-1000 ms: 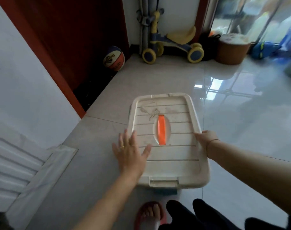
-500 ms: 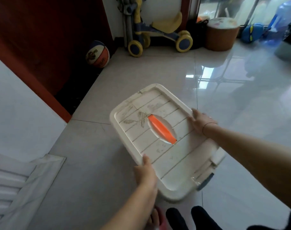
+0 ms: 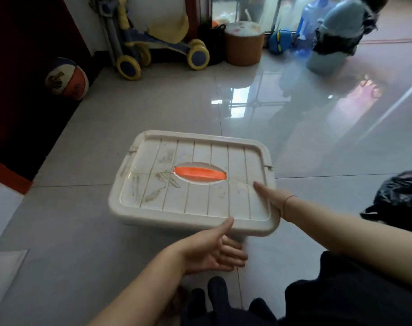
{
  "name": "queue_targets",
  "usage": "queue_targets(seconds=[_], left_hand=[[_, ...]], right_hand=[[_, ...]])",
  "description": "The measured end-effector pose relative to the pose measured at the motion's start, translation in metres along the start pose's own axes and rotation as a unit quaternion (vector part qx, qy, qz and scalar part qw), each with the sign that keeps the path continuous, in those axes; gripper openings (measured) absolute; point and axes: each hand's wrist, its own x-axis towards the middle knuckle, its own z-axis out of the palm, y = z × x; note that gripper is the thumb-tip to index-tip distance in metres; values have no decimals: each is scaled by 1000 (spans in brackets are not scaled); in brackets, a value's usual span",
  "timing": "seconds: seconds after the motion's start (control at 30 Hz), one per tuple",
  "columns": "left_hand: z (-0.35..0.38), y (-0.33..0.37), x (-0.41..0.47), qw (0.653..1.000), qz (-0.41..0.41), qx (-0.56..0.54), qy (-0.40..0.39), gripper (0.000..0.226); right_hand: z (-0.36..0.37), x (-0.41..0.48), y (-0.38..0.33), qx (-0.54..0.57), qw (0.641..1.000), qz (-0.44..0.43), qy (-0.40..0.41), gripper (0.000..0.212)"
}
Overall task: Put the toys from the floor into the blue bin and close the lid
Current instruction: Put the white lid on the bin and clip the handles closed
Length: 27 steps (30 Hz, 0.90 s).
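Note:
The bin sits on the tiled floor under its white ribbed lid, which has an orange handle in a central recess. The lid covers the bin's body, so its blue colour does not show. My right hand holds the lid's right edge, thumb lying on top and fingers hidden under the rim. My left hand is at the front edge. Its thumb touches the rim and its straight fingers point right, below the lid, holding nothing. No loose toys lie beside the bin.
A basketball rests by the dark red door at the left. A yellow and blue ride-on toy, a brown stool and a blue bag line the back wall. A black plastic bag lies at the right.
The bin has been turned from lengthwise to crosswise in front of me. My left hand left the lid's side for the front edge. My right hand stayed on the lid's edge.

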Motion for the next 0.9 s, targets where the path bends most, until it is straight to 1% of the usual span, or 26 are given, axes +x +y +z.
queue_targets(seconds=[0.03,0.07,0.1,0.13,0.17,0.2,0.23,0.27,0.3,0.33,0.37,0.4,0.43,0.47,0.5,0.57,0.6,0.63,0.67,0.7,0.73,0.77,0.8,0.83,0.9], left_hand=[[-10,10,-13,997,52,30,41,67],[-23,23,-27,984,131,36,112,51],[-37,36,-39,949,218,40,225,37],[-56,48,-47,887,282,51,361,27],[-77,60,-52,813,298,88,492,25],[-99,69,-55,747,256,152,594,37],[-127,72,-53,706,193,201,651,60],[-152,72,-51,713,125,208,658,84],[-173,72,-48,761,83,161,623,103],[-189,71,-44,821,63,94,560,112],[-197,69,-40,881,52,41,469,108],[-197,66,-40,919,46,11,391,94],[-196,64,-38,937,62,-9,344,82],[-194,61,-35,937,82,-26,338,79],[-193,54,-28,929,103,-46,353,86],[-189,36,-16,887,143,-56,436,100],[-181,29,-15,867,157,-42,472,101],[-177,22,-15,859,155,-25,488,99],[-173,20,-14,861,156,-33,483,96],[-170,23,-14,871,151,-55,464,88],[-170,28,-15,881,153,-82,440,76],[-172,35,-15,885,156,-96,427,63],[-175,41,-14,884,165,-100,427,55],[-175,45,-14,877,171,-102,437,52],[-178,46,-9,852,162,-69,492,57]], right_hand=[[-3,-1,-1,-8,1000,-15,4,88],[-3,-4,-3,-10,1000,-28,6,89],[-6,2,0,-7,999,-34,-2,91],[-7,6,2,1,999,-43,-12,96],[-8,8,2,-8,999,-46,-17,105],[-9,10,1,-18,999,-47,-14,116],[-10,15,2,-19,998,-52,-12,121],[-11,17,1,-24,998,-57,-13,121],[-11,18,0,-34,997,-63,-10,119],[-12,15,-1,-49,997,-66,-4,116],[-13,16,-2,-57,996,-70,7,112],[-15,15,-3,-68,995,-73,19,106],[-17,14,-5,-80,993,-79,29,98],[-21,14,-5,-96,991,-82,37,90],[-26,12,-5,-110,990,-83,42,86],[-40,4,-9,-129,987,-95,24,87],[-46,0,-13,-142,984,-104,7,86],[-51,-4,-18,-152,982,-111,-13,79],[-54,-6,-23,-153,982,-112,-29,68],[-55,-5,-27,-145,982,-116,-40,55],[-54,-3,-30,-132,983,-123,-33,45],[-50,-1,-31,-122,983,-133,-13,40],[-45,1,-31,-125,981,-147,22,38],[-41,3,-29,-139,975,-164,64,39],[-36,6,-24,-166,959,-189,129,42]])
